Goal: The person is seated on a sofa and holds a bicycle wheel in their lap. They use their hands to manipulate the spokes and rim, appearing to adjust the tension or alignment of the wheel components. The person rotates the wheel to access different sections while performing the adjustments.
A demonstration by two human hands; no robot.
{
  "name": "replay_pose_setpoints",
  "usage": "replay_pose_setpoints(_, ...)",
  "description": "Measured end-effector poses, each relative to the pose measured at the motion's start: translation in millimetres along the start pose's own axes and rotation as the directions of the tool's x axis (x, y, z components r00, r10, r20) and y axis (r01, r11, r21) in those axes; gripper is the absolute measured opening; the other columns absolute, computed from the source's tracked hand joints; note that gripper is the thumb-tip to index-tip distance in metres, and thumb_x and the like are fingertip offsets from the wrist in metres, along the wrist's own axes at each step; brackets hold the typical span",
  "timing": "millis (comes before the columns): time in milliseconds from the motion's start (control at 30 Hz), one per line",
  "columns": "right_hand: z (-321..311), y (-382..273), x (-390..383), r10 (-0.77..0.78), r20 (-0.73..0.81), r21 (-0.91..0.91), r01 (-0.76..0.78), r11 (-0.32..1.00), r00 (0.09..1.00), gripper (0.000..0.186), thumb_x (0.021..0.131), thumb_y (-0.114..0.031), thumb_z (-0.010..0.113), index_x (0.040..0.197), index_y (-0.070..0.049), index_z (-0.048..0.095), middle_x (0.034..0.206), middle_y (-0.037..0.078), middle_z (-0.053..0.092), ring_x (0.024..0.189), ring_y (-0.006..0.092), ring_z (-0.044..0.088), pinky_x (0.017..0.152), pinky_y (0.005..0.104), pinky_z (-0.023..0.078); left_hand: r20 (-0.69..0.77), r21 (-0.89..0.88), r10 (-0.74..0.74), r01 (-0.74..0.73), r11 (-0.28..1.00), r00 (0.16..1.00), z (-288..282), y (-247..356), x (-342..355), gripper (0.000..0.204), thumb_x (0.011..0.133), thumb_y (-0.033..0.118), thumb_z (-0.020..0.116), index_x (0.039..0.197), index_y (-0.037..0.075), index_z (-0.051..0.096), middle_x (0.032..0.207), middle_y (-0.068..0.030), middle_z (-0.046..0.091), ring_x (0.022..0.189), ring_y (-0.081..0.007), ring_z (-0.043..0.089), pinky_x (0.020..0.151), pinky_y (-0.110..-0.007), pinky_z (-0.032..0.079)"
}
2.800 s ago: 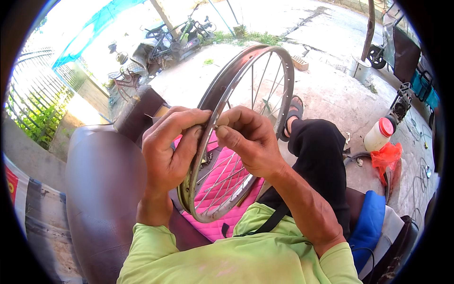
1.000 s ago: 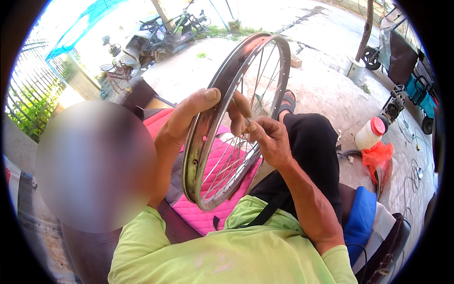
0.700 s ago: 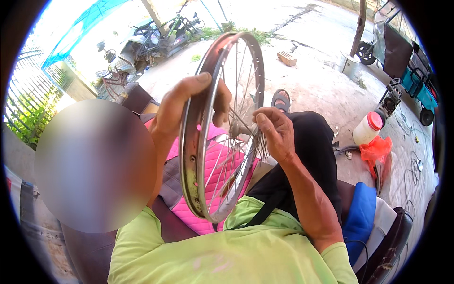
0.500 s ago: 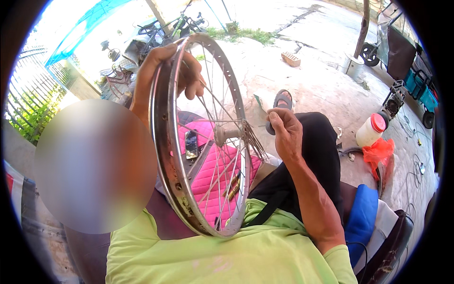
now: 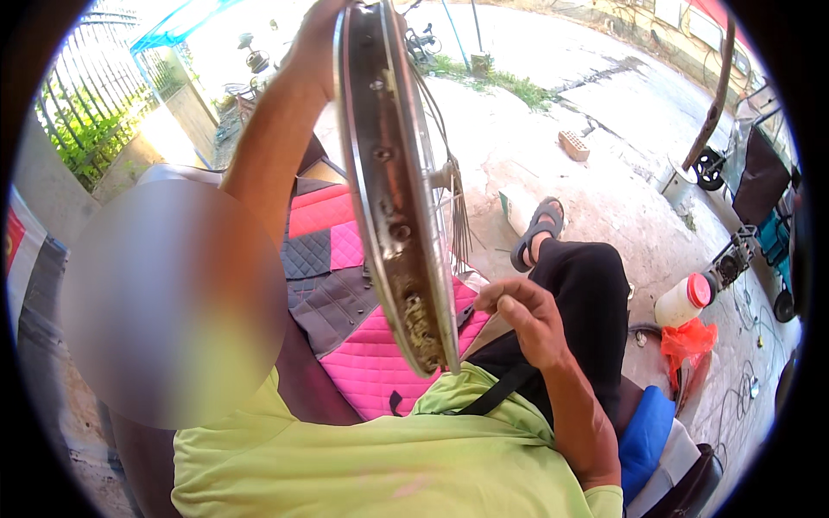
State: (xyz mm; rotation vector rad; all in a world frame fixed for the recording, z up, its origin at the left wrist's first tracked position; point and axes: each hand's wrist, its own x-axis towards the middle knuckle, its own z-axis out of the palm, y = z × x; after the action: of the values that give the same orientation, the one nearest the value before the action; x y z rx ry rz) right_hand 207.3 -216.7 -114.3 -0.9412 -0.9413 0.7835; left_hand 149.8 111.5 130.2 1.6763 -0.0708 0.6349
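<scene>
A bicycle wheel rim (image 5: 393,207), its inner channel brown with rust and grime, stands nearly upright in front of me. My left hand (image 5: 321,41) is closed round its top edge, partly cut off by the picture's upper border. From the hub (image 5: 444,177), on the rim's right side, a bunch of loose thin spokes (image 5: 460,216) hangs down. My right hand (image 5: 528,321) is apart from the wheel, just right of its lower end, with thumb and fingers pinched together. Whatever may be between those fingertips is too small to make out.
A pink and grey quilted cloth (image 5: 363,371) lies beneath the wheel, with small dark bits on it. At right stand a white jar with a red lid (image 5: 682,300) and an orange-red plastic bag (image 5: 688,344). A brick (image 5: 573,145) lies farther off. Cables (image 5: 744,380) trail over the ground.
My left hand has raised the wheel and turned it more edge-on, its channel now facing me. My right hand has come lower, still pinched. The view has shifted.
</scene>
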Motion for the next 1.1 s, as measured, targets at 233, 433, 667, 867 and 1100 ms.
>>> replay_pose_setpoints(233, 5.1, 11.2, -19.4, 0.011, 0.039, 0.003, -0.011, 1.000, 0.999, 0.028, 0.098, -0.018, 0.065, 0.119, 0.001, 0.063, 0.109, 0.005, 0.063, 0.097, 0.0127, 0.059, 0.086, 0.0291, 0.047, -0.291, -0.289, -0.235, 0.149, 0.946, 0.927, -1.5, -94.5, 13.6, 0.032, 0.097, 0.030, 0.050, 0.088, 0.002, 0.062, 0.072, -0.0137, 0.064, 0.060, -0.0231, 0.064, 0.053, -0.037, 0.055)
replay_pose_setpoints(433, -6.6, 27.0, -14.8, -0.028, -0.068, -0.290, 0.007, 0.957, 0.997, 0.026, 0.096, -0.007, 0.065, 0.120, 0.001, 0.061, 0.109, 0.003, 0.064, 0.097, 0.0102, 0.061, 0.088, 0.0276, 0.049, -0.291, -0.341, -0.301, 0.196, 0.920, 0.908, -13.1, -111.3, 23.9, 0.024, 0.095, 0.025, 0.054, 0.089, 0.003, 0.061, 0.073, -0.0130, 0.064, 0.063, -0.0239, 0.065, 0.059, -0.039, 0.056)
replay_pose_setpoints(667, 3.4, 29.1, -3.9, 0.047, -0.076, -0.328, -0.070, 0.942, 0.996, 0.019, 0.100, -0.012, 0.062, 0.113, 0.001, 0.064, 0.098, 0.002, 0.067, 0.091, 0.0091, 0.062, 0.085, 0.0265, 0.049, -0.304, -0.225, -0.284, 0.221, 0.949, 0.909, -15.5, -120.7, 34.7, 0.028, 0.096, 0.032, 0.050, 0.095, 0.006, 0.060, 0.081, -0.0115, 0.066, 0.071, -0.0258, 0.068, 0.066, -0.047, 0.058)
replay_pose_setpoints(867, -1.2, 46.8, -0.9, 0.081, -0.074, -0.237, -0.097, 0.967, 0.994, 0.021, 0.102, -0.019, 0.061, 0.111, 0.000, 0.065, 0.097, 0.003, 0.069, 0.088, 0.0085, 0.062, 0.079, 0.0251, 0.049, -0.300, -0.230, -0.292, 0.229, 0.946, 0.908, -7.5, -116.5, 34.0, 0.024, 0.097, 0.027, 0.052, 0.095, 0.005, 0.061, 0.079, -0.0082, 0.066, 0.068, -0.0226, 0.067, 0.061, -0.042, 0.056)
replay_pose_setpoints(1100, 11.2, 30.9, 8.9, 0.030, -0.146, -0.056, -0.039, 0.998, 0.989, 0.029, 0.103, -0.027, 0.060, 0.106, 0.001, 0.066, 0.086, 0.002, 0.067, 0.075, 0.0063, 0.055, 0.068, 0.0243, 0.046, -0.293, -0.144, -0.293, 0.261, 0.954, 0.910, -19.6, -129.5, 41.4, 0.031, 0.098, 0.034, 0.049, 0.102, 0.006, 0.060, 0.083, -0.0091, 0.067, 0.070, -0.0231, 0.068, 0.059, -0.045, 0.058)
